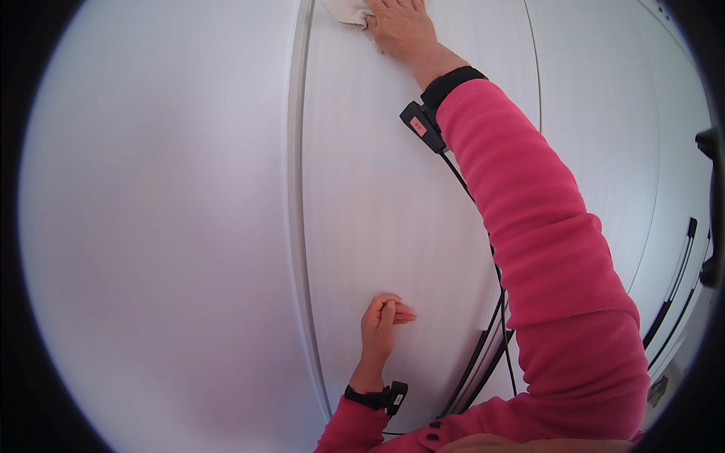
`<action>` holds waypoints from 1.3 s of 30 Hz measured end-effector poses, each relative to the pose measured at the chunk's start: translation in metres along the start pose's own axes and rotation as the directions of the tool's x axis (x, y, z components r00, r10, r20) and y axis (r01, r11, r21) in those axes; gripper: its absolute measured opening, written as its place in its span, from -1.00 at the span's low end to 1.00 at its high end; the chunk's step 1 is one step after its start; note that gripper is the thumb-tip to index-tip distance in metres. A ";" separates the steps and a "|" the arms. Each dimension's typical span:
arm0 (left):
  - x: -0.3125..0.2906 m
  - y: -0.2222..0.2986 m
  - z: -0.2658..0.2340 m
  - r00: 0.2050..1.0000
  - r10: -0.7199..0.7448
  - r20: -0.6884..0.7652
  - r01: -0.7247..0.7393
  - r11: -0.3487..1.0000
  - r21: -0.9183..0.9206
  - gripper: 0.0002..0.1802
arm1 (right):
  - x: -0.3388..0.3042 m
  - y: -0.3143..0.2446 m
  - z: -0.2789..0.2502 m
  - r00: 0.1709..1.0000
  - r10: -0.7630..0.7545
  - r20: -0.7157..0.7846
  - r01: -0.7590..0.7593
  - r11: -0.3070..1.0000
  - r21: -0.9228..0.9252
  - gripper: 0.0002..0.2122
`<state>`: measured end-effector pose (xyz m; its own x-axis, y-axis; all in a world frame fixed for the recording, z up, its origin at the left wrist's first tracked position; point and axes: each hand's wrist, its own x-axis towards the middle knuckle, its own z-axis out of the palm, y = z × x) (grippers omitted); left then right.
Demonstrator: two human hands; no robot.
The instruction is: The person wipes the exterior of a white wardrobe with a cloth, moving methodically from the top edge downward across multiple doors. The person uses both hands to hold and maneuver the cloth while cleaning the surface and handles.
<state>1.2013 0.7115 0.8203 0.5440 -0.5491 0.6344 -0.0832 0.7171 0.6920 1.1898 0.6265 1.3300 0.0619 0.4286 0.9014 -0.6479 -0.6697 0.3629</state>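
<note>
High up at the top edge of the head view, my right hand (404, 32) presses a crumpled off-white cloth (349, 10) against a pale wood-grain cabinet door (393, 189). Part of the cloth sticks out to the left of the hand, and the fingertips are cut off by the picture's edge. Low in front of the same door is my left hand (381, 326), its fingers loosely curled and the thumb laid against them. Nothing shows in that hand. Whether it touches the door I cannot tell.
A smooth white panel (166, 226) fills the left side, bounded by a grey vertical edge strip (297, 189). Long dark handles (472, 370) run along the doors at lower right, with more handles (671, 283) farther right. A black cable (502, 309) hangs beneath my right arm from a wrist-worn device (423, 127).
</note>
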 end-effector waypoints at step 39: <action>-0.101 0.106 -0.576 0.943 -0.283 -0.177 0.295 0.954 0.046 -0.76 | -0.165 -0.153 -0.065 0.604 0.754 -0.257 -0.796 0.563 -0.221 -0.39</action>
<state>1.6185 1.0909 0.6313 0.6839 -0.6449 0.3413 0.0427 0.5023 0.8636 1.2294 0.6972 1.1102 -0.6461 -0.0906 0.7579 -0.5816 -0.5846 -0.5657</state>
